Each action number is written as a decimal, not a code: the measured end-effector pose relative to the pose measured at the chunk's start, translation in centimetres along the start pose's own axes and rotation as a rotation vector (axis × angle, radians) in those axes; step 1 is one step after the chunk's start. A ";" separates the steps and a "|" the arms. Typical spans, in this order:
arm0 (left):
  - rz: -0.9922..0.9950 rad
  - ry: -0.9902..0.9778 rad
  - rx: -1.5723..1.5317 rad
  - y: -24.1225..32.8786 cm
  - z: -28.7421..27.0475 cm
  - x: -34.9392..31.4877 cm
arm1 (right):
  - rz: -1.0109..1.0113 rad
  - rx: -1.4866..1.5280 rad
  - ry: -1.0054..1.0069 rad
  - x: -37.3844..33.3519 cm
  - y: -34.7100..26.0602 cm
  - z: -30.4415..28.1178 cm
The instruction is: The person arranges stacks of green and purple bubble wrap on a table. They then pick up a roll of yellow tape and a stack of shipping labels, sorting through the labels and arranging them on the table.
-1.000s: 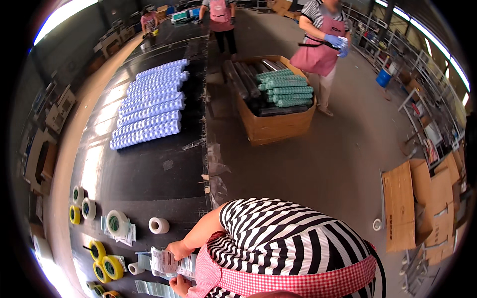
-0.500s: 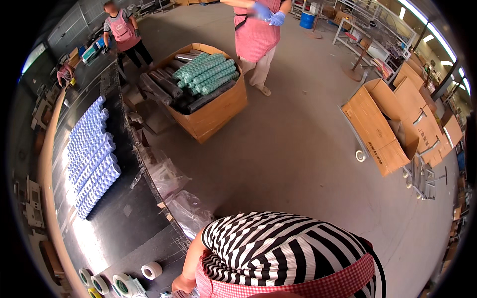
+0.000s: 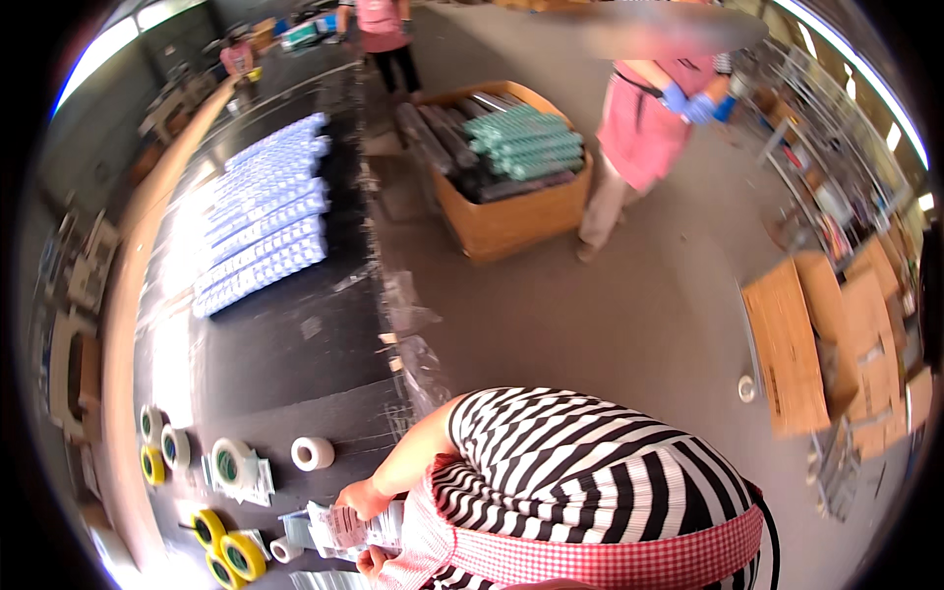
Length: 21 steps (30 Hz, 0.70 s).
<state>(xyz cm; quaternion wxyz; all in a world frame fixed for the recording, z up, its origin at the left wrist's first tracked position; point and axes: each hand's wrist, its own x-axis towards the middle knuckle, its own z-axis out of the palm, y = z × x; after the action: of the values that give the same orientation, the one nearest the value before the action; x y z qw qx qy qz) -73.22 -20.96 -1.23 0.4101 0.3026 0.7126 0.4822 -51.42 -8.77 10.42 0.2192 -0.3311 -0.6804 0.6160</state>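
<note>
My right hand (image 3: 362, 500) reaches down from a striped sleeve to the near end of the black table. Its fingers are closed on a small stack of white printed labels (image 3: 344, 528). My left hand (image 3: 372, 561) is at the lower edge of the same labels, fingers curled against them, partly hidden by the checked apron (image 3: 433, 531). Beside the labels lie a small white roll (image 3: 285, 550) and more pale slips (image 3: 329, 580). Yellow tape rolls (image 3: 242, 557) sit to their left, and a white tape roll (image 3: 313, 453) stands farther up the table.
Bluish-white bubbled rolls (image 3: 270, 221) cover the far part of the table (image 3: 295, 364). An open carton (image 3: 521, 221) of green and dark rolls stands beside it. A co-worker in a pink apron (image 3: 644, 128) stands behind that. Empty cartons (image 3: 787, 344) are at the right.
My view has swung so that the table, cartons and people sit farther right and more of the near tabletop shows. Both hands and the labels have come into sight.
</note>
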 end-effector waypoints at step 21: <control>-0.167 -0.423 -0.333 13.7 -5.6 -10.0 | 0.017 0.168 -0.098 -1.1 -2.6 -0.7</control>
<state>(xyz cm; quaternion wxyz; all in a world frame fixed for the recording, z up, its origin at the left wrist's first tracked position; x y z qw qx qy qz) -72.88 -26.85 15.57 0.6321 0.2651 0.5446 0.4833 -50.66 -9.19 13.24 0.2075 -0.2868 -0.6333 0.6882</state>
